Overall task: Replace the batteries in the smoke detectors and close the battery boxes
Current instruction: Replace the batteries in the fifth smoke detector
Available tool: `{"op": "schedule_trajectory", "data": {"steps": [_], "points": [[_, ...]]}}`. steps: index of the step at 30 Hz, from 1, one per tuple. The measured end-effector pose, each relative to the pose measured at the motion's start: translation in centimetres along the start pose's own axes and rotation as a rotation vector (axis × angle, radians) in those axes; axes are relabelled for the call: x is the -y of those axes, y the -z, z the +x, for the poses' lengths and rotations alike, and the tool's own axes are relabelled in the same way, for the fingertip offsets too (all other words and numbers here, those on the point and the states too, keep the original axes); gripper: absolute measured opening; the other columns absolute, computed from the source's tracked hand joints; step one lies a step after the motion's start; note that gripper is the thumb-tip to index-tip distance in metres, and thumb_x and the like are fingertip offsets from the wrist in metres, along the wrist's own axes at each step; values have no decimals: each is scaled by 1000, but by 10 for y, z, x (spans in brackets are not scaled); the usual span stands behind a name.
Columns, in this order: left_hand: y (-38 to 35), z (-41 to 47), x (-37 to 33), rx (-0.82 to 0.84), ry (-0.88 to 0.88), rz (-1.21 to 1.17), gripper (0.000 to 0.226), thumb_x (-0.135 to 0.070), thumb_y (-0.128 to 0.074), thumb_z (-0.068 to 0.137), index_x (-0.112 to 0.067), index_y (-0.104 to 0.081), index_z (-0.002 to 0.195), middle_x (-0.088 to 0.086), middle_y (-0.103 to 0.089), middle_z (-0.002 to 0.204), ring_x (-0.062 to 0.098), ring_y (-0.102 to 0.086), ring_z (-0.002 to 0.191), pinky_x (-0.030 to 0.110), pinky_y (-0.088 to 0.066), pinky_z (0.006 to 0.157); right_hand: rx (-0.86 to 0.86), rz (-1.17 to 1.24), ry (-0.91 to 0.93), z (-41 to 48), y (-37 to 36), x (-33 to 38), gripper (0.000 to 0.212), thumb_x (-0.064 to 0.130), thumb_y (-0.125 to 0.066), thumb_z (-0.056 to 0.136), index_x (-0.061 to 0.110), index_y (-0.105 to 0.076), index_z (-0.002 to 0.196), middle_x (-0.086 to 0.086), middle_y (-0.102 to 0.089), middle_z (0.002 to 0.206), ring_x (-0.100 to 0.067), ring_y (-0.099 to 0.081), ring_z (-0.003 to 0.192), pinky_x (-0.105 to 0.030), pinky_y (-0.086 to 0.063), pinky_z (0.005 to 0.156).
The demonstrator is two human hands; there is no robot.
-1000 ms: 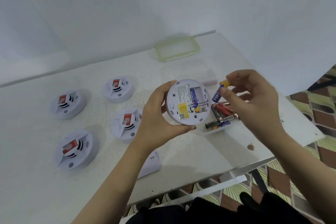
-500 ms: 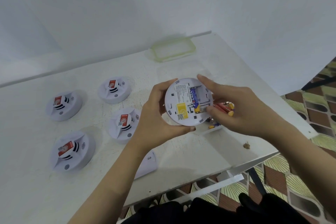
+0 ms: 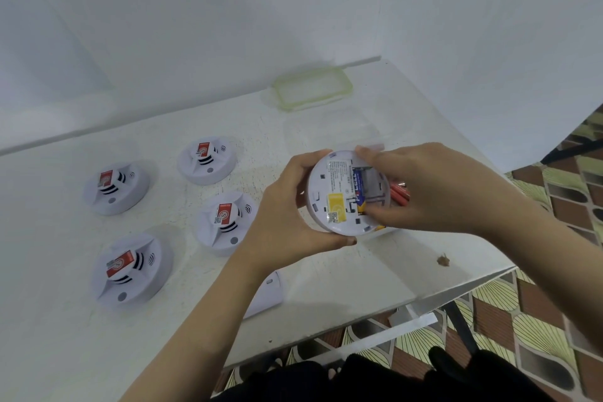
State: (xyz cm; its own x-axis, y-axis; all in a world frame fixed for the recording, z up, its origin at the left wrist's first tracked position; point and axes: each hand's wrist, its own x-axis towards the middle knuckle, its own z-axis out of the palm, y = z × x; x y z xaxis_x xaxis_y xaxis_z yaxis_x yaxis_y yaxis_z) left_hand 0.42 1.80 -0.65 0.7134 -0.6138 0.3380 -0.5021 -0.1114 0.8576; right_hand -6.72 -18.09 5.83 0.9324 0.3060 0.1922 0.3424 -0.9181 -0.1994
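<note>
The left hand [image 3: 287, 206] holds the smoke detector [image 3: 329, 202], the right hand [image 3: 434, 189] grips its other side, thumb by its battery [image 3: 358, 188]

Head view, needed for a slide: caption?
Left hand holds smoke detector; right hand presses a blue battery into it.

Reference: the held smoke detector [image 3: 339, 202], gripped on both sides by the left hand [image 3: 290, 215] and the right hand [image 3: 421, 192] above the table [image 3: 359, 287].

Left of it, four units stand on the table with narrow lanes between them:
- rear detector [image 3: 207, 160]
- far-left detector [image 3: 115, 188]
- middle detector [image 3: 226, 222], just beside the left hand
- front-left detector [image 3: 130, 271]

Behind it, bare table runs to a green-rimmed lid [image 3: 313, 88] near the wall.

To its right, red batteries [image 3: 399, 196] lie beneath the right hand.

In front of it, the table is open to the edge, except for a white cover [image 3: 269, 294] partly hidden by the left forearm and a small brown scrap [image 3: 443, 260].
</note>
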Motion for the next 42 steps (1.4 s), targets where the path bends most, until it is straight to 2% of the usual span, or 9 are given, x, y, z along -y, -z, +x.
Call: {"op": "schedule_trajectory", "data": {"steps": [5, 10, 13, 16, 20, 27, 33, 37, 42], "points": [[-1, 1, -2, -4, -12, -21, 91, -25, -91, 52, -20, -44, 130, -12, -58, 122, 14, -60, 113, 26, -55, 86, -56, -82, 66, 3, -5, -2, 68, 41, -61, 67, -2, -60, 119, 3, -63, 67, 11, -11, 44, -3, -7, 48], [-1, 0, -2, -17, -5, -21, 90, -26, -90, 53, -20, -44, 130, -9, -59, 123, 16, -60, 113, 29, -56, 86, -16, -22, 41, 1, -3, 1, 69, 41, -50, 70, 1, -57, 126, 14, -48, 67, 1, -23, 42, -4, -21, 39], [-1, 0, 1, -61, 7, -70, 88, -24, -90, 52, -21, -45, 128, -2, -58, 125, 16, -59, 115, 31, -55, 89, 4, -17, 56, -4, -11, 0, 63, 39, -42, 77, 9, -55, 130, -6, -69, 105, -2, -25, 53, -2, -16, 52], [-1, 0, 2, -90, 23, -91, 88, -25, -89, 51, -27, -44, 126, -1, -57, 126, 13, -58, 117, 27, -54, 89, -8, 47, 16, -7, -20, -2, 58, 45, -44, 82, 19, -53, 134, -17, -50, 138, 1, -40, 48, -6, -27, 58], [-1, 0, 6, -86, 25, -96, 88, -24, -90, 51, -27, -43, 126, -4, -57, 125, 15, -58, 118, 30, -55, 89, -124, 115, -22, -9, -30, -4, 57, 56, -44, 85, 23, -57, 129, -11, -44, 143, -25, -70, 83, -24, -50, 67], [1, 2, 17, -141, 128, -113, 86, -29, -89, 46, -32, -42, 118, -28, -56, 118, 5, -57, 115, 30, -54, 90, -440, 311, -118, -18, -42, -12, 33, 27, -36, 97, 12, -65, 103, 8, -50, 129, -2, -44, 125, -5, -32, 96], [2, 3, 25, -170, 149, -108, 85, -35, -87, 51, -35, -37, 120, -14, -49, 128, 1, -52, 119, 22, -50, 91, 11, 261, -211, -27, -50, -40, 30, 35, -43, 97, 20, -68, 104, 0, -51, 134, 13, -35, 111, 3, -26, 85], [-1, 6, 23, -167, 137, -125, 85, -36, -85, 55, -33, -35, 123, -11, -47, 129, 0, -51, 120, 18, -48, 91, -107, 328, -235, -22, -53, -36, 34, 35, -48, 94, 27, -56, 126, 11, -54, 124, 0, -50, 111, -9, -36, 91], [-2, 16, 20, -156, 125, -105, 98, -35, -85, 55, -27, -29, 136, -17, -47, 131, 0, -49, 123, 19, -48, 93, -149, 841, -247, 7, -40, -21, 36, 30, -41, 97, 33, -51, 132, 15, -63, 123, -3, -58, 114, -32, -46, 99]]}}
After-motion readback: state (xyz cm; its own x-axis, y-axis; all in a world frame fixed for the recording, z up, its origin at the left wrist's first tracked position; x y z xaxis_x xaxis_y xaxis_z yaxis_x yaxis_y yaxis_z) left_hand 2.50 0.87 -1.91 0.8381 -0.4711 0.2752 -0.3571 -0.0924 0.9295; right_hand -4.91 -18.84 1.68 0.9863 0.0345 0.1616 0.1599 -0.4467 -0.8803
